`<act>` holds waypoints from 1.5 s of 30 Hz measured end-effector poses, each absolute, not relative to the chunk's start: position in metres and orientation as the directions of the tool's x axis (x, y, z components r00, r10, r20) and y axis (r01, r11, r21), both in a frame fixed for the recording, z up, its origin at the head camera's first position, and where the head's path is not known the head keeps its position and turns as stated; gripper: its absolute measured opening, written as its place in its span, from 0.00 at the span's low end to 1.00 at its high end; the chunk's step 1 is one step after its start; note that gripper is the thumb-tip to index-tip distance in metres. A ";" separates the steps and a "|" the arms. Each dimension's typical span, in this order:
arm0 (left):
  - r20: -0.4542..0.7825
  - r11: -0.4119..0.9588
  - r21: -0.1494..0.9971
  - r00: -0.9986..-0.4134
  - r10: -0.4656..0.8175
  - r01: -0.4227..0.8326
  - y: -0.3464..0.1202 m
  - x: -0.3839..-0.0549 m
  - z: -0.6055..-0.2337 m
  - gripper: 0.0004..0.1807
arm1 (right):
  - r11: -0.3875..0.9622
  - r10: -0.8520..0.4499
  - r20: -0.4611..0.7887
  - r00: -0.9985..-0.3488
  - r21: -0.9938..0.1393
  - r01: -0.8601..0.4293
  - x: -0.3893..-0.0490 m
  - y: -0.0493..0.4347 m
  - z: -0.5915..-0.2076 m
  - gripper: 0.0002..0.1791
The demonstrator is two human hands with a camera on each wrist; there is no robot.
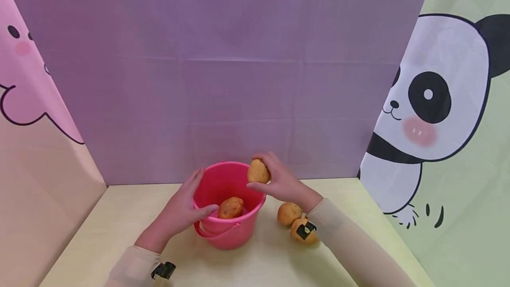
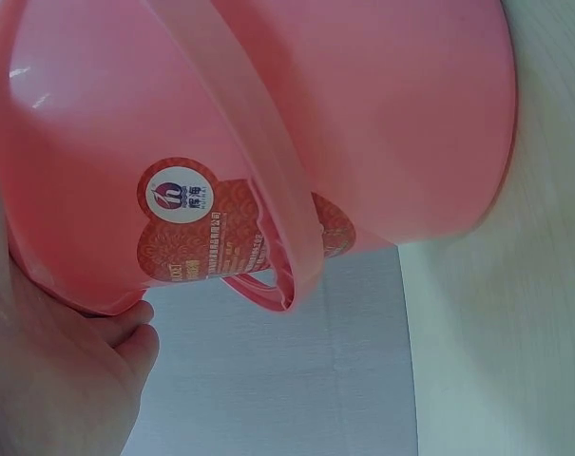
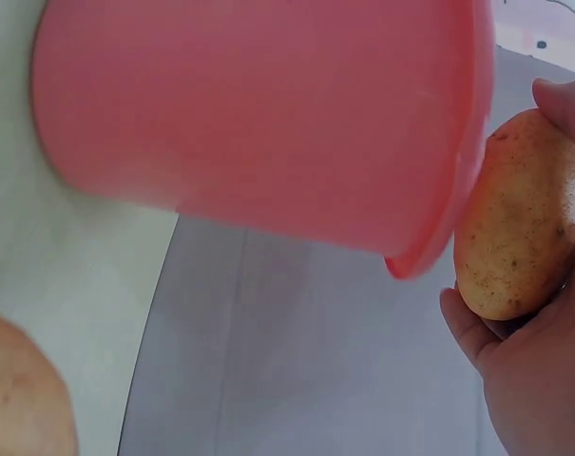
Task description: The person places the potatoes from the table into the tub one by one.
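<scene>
Right hand [image 1: 282,184] has one potato [image 1: 258,172] between thumb and fingers, bent round its sides, gap only as wide as the potato. Held potato is up at the right rim of the pink bucket [image 1: 235,237]; can't tell if it touches the rim. Left hand [image 1: 180,209] is on the bucket's left rim, thumb over the near edge, fingers spread round the far side; grips the rim lightly, by the look of it.

Bucket stands upright on the table [image 1: 191,262], handle [image 2: 292,195] hanging down its side. Second potato [image 1: 231,208] lies inside. Third potato [image 1: 289,213] and fourth potato [image 1: 294,230] are right of the bucket, close together, by the right forearm.

Handling: potatoes look firm, fairly weighty for their size, skin dry and grippy, can bruise if dropped. Best hold: across the middle, thumb opposite fingers. Bucket seems thin plastic, light, slightly bendy, smooth, likely to slide or tip if knocked; take it by rim or handle.
</scene>
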State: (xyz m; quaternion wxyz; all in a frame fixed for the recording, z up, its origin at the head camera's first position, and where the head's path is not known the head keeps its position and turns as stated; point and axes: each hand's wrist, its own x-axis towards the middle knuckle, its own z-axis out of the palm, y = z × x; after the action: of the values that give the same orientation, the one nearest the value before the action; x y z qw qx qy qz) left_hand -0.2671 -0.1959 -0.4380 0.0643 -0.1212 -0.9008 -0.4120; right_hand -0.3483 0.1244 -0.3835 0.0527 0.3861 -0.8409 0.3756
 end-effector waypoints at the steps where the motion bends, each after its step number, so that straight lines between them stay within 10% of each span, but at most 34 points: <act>1: 0.215 0.631 0.727 -0.962 0.166 0.271 -0.196 -0.267 -0.438 0.72 | 0.417 -0.614 0.376 -0.694 -0.591 -0.690 -0.350 0.121 -0.383 0.40; 45: 0.248 0.654 0.688 -0.949 0.195 0.314 -0.198 -0.267 -0.440 0.69 | 0.312 -0.693 0.350 -0.630 -0.642 -0.701 -0.362 0.026 -0.386 0.41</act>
State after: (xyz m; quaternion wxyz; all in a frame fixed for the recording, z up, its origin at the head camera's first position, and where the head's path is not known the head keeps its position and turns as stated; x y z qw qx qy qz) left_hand -0.2670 -0.1976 -0.4396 0.0763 -0.1406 -0.9062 -0.3915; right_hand -0.3621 0.0259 -0.3860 0.0046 0.4303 -0.8099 0.3985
